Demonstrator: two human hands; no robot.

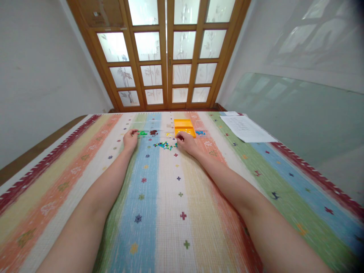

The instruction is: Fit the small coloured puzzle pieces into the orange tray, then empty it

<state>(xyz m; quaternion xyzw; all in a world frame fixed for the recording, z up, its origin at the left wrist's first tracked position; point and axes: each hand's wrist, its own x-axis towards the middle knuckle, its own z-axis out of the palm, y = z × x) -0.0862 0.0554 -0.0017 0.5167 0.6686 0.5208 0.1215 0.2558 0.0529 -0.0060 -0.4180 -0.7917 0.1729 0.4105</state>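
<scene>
My left hand is at the left end of a row of clear boxes, its fingertips pinched together beside small green pieces. What it holds, if anything, is too small to make out. My right hand is closed with curled fingers at the front of an open orange box; anything in its fingers is hidden. Between my hands a loose pile of mixed small pieces, blue, green, yellow and dark, lies on the cloth. Dark red pieces, yellow pieces and blue pieces lie in separate groups behind it.
A striped cloth covers the table. Printed paper sheets lie at the far right. A glass panel leans along the right wall. Beyond the table's far edge stand wooden doors with glass panes.
</scene>
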